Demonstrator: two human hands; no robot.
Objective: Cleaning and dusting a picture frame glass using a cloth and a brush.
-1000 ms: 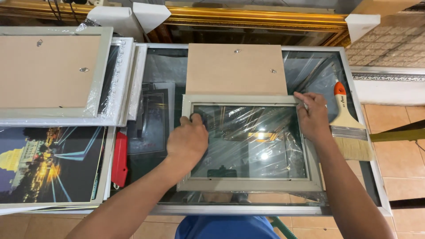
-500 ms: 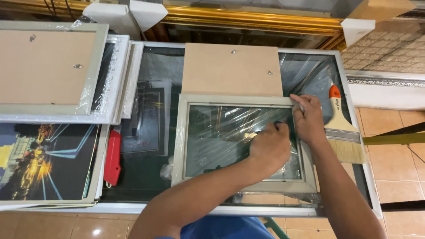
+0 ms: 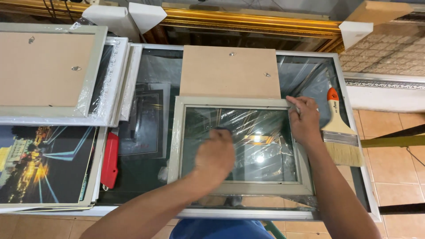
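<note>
A pale grey picture frame (image 3: 177,141) with plastic-wrapped glass (image 3: 256,146) lies flat on a larger glass-fronted frame (image 3: 155,66). My left hand (image 3: 216,156) is blurred and presses on the glass left of its middle, fingers curled. Something dark shows under its fingertips, but I cannot tell what it is. My right hand (image 3: 304,120) grips the small frame's top right corner. A brown backing board (image 3: 230,71) lies just beyond the small frame.
A paintbrush (image 3: 338,128) with an orange handle lies right of my right hand. A red tool (image 3: 110,161) sits left of the frame. Stacked frames (image 3: 48,71) and a night-city print (image 3: 40,163) fill the left. A gold frame (image 3: 248,22) runs along the back.
My left hand swept across the glass from the left edge to the right side, then back to left of the middle. My right hand stayed on the corner.
</note>
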